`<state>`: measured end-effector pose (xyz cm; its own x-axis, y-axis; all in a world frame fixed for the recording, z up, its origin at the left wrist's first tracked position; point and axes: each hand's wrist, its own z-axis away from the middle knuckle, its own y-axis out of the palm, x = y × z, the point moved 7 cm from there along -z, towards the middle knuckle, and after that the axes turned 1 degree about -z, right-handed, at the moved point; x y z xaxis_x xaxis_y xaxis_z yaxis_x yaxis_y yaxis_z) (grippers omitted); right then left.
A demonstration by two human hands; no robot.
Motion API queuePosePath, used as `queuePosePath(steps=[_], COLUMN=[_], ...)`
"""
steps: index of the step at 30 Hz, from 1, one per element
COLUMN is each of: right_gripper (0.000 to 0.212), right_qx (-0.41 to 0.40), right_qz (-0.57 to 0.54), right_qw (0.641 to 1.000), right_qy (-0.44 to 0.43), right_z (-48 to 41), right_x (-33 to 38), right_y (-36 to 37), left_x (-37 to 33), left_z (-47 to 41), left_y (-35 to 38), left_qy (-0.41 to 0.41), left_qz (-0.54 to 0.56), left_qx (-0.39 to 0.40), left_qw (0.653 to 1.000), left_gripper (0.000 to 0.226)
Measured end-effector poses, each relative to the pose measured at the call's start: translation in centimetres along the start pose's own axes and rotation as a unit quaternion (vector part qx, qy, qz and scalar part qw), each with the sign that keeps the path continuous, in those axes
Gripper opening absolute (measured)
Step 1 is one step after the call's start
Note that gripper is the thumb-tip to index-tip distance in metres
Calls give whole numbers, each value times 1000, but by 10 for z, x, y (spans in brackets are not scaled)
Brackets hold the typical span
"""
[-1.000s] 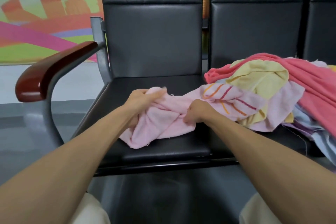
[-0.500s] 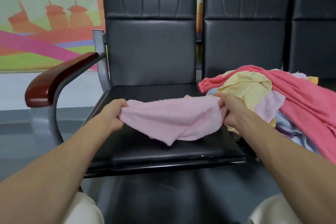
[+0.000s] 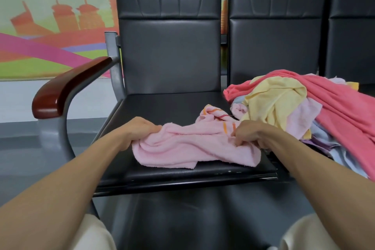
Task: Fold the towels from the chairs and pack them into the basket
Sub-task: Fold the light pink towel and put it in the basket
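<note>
Left grip [image 3: 140, 130] & right grip [image 3: 253, 134] each pinch the pink towel [image 3: 188, 148]. It's bunched up on the black chair [image 3: 162, 105], nr the towel pile [image 3: 274, 99].

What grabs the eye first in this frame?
A crumpled pink towel lies on the front of the armrest-side chair seat, the left grip holding one end and the right grip pinching the other. Beside it, a bright heap of towels, coral over yellow, covers the next seat. A glossy red-brown armrest stands at far left.

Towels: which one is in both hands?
The pale pink towel, gripped by left hand and right hand; the other towels lie heaped on the next chair.
</note>
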<state>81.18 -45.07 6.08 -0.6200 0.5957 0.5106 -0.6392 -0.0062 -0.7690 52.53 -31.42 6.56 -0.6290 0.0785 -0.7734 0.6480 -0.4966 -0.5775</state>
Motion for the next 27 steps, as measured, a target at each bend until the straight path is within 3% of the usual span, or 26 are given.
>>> queuePosePath(steps=[4,7,10,12,14,17,19,21,23,25,27], right_gripper=[14,21,29,17,22,9,24,29,31,18,2], right_qx=[-6,72,58,22,20,-11,-53,-24,19,2,-35], right_qz=[-86,-206,-163,-151,-196,-328,-396,-462,-553,-606,-618], right_qw=[996,974,984,987,979,943,915,885,831,791,775], right_qy=[-22,-68,-46,-41,-43,-57,-59,-60,-63,-83,-126], right_z=[7,8,2,0,3,11,13,23,34,49,69], right_x=[5,13,8,8,11,20,21,29,41,53,65], right_y=[1,10,10,6,6,1,-7,-4,2,0,-5], left_x=[-3,4,7,8,8,0,-13,-27,-45,-61,-72], left_z=[-3,-4,1,9,15,20,24,32,46,64,82], left_y=[0,1,-2,-4,-5,-2,-4,-7,-6,-3,-6], left_qy=[1,-45,-66,-80,-84,-42,8,41,61,78,97], left_qz=[140,179,-9,-166,-225,-81,51,161,264,358,419], left_qx=[-9,-5,-7,-4,7,28,-8,-57,-61,-37,-26], left_qw=[990,983,998,983,971,995,999,985,961,930,902], left_gripper=[19,12,27,37,40,34,31,28,24,21,22])
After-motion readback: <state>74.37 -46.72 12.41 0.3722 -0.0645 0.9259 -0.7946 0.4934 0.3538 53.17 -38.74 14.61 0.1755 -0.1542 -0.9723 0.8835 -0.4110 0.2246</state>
